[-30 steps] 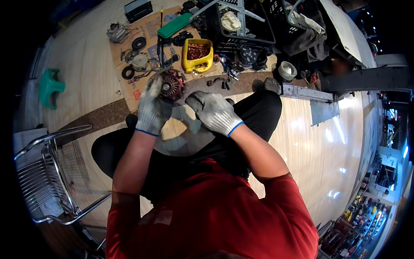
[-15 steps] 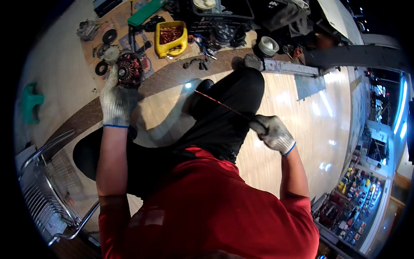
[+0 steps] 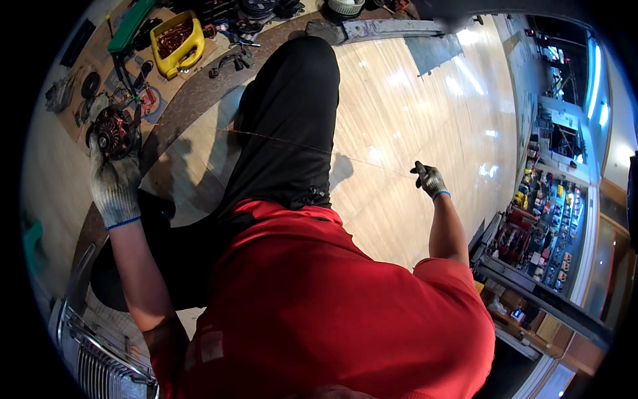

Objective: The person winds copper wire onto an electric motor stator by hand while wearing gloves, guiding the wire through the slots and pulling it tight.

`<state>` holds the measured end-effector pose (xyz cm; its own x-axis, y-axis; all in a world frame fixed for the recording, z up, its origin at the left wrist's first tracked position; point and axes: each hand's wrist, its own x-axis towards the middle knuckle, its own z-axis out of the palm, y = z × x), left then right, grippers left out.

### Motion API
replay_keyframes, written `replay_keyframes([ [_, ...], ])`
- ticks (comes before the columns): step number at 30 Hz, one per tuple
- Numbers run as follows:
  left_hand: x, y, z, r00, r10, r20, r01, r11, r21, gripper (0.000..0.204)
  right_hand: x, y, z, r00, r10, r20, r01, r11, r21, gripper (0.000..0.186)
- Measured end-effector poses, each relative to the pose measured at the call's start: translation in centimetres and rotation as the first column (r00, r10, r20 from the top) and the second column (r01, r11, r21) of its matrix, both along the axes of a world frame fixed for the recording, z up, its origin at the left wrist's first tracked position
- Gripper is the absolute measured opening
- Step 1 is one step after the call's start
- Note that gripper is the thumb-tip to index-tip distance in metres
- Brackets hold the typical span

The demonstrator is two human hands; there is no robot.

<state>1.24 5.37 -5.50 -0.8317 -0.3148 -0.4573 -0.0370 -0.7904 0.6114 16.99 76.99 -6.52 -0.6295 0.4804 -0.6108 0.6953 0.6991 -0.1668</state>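
In a white knit glove with a blue cuff, my left hand [image 3: 114, 186] grips a round motor stator [image 3: 114, 133] with reddish-copper windings, at the left by the littered work area. A thin copper wire [image 3: 286, 140] stretches from near the stator, across my bent black-trousered leg, toward the right. At its far end, my gloved right hand [image 3: 430, 179] is closed in a pinch, arm held out over the floor. The wire's exact end between those fingers is too fine to make out.
A cut yellow jug [image 3: 178, 46] holds reddish-copper pieces at the upper left. Near it lie a green bar [image 3: 131, 25], a black ring [image 3: 91, 84] and loose wires with connectors [image 3: 231, 64]. A metal beam [image 3: 392, 29] crosses the top; a chrome chair [image 3: 106, 362] stands lower left.
My right hand has moved farther right, and a longer, straighter stretch of wire spans between my hands. The view has shifted, so the stator and left hand appear farther left and lower.
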Motion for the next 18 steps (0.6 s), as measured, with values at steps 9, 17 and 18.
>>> replay_keyframes([
  [9, 0.5, -0.6, -1.9, 0.990, -0.113, -0.081, 0.117, 0.992, 0.051, 0.049, 1.6, 3.0, -4.6, 0.928, 0.340, 0.155, -0.371, 0.887, 0.276, 0.055],
  [17, 0.2, 2.6, 0.3, 0.982, -0.077, -0.171, 0.073, 0.997, -0.030, 0.041, -18.4, -26.7, 7.0, 0.549, 0.250, -0.798, -0.417, 0.909, -0.001, 0.025],
  [18, 0.2, 2.5, 0.6, 0.974, -0.111, -0.195, 0.106, 0.994, -0.039, 0.039, -19.5, -30.1, 7.8, 0.500, 0.244, -0.831, -0.537, 0.840, -0.076, 0.027],
])
